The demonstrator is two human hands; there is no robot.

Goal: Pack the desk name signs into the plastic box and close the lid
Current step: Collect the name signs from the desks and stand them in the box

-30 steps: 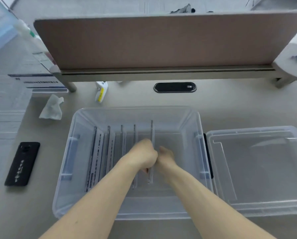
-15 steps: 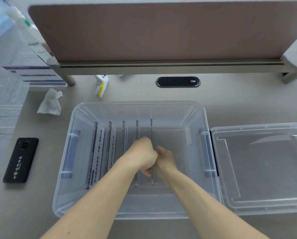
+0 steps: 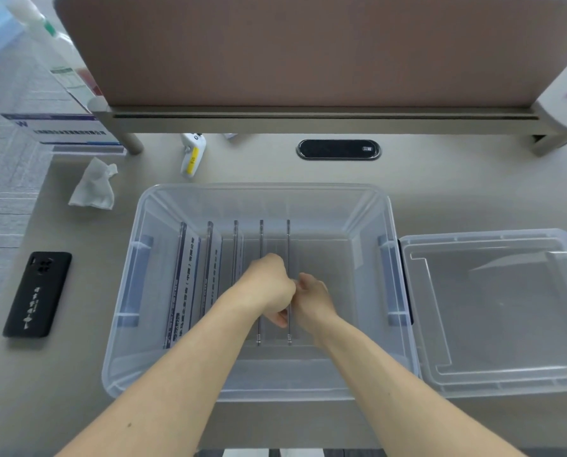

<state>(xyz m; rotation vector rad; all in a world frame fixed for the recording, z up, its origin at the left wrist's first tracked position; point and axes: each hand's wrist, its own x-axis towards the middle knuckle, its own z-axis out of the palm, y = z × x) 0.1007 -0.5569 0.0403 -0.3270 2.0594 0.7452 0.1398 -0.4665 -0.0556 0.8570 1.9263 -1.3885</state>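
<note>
A clear plastic box (image 3: 124,324) stands open on the desk. Inside it several clear acrylic desk name signs (image 3: 209,258) stand on edge in a row, the left ones with printed inserts. Both hands are down inside the box at the rightmost sign (image 3: 288,239). My left hand (image 3: 269,285) is curled on its left side and my right hand (image 3: 313,296) presses on its right side, so the two pinch that sign between them. The box's clear lid (image 3: 496,308) lies flat on the desk, just right of the box.
A black phone (image 3: 38,293) lies left of the box, a crumpled tissue (image 3: 92,188) behind it. A white and yellow gadget (image 3: 192,153) and a black cable grommet (image 3: 338,149) sit behind the box. Another name sign (image 3: 64,130) rests by the brown partition (image 3: 308,51).
The hands have stayed on the rightmost sign with hardly any motion. The view has shifted slightly, so the box and lid sit a bit differently in frame.
</note>
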